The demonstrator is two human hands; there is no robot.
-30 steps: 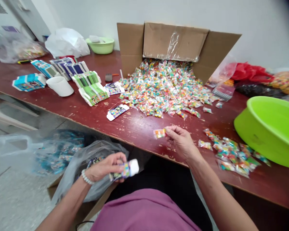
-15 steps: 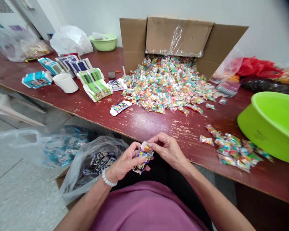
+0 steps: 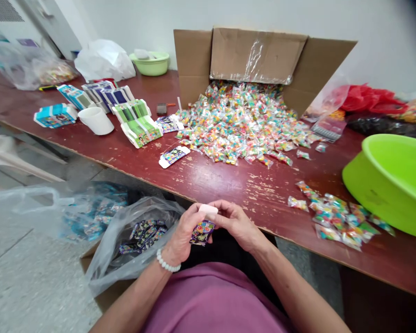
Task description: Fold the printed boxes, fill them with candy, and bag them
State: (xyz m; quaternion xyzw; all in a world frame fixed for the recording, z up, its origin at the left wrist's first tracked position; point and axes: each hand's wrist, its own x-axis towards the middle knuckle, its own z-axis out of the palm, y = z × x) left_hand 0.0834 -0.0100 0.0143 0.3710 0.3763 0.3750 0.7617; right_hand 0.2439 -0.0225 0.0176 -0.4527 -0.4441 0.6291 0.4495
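Observation:
Between my two hands, in front of the table edge, is a small purple printed candy box (image 3: 202,232) with its white end flap up. My left hand (image 3: 183,231) is closed round the box from the left side. At the top, my right hand (image 3: 236,223) pinches the box by its flap, thumb in front and fingers behind. The box's inside is hidden by the flap and fingers. On the table ahead lies a flattened purple box (image 3: 174,156). A big heap of wrapped candies (image 3: 239,125) spills from an open cardboard carton (image 3: 256,53).
A lime green basin (image 3: 388,185) stands at the right beside a small pile of candy packets (image 3: 339,217). Stacks of green boxes (image 3: 137,122) and a white cup (image 3: 96,121) are at the left. Below the table edge, a plastic-lined carton (image 3: 104,273) holds several purple boxes (image 3: 143,233).
The candy that showed in the box's opening is now out of sight. The white flap faces up, and my right hand has moved in from the side onto it.

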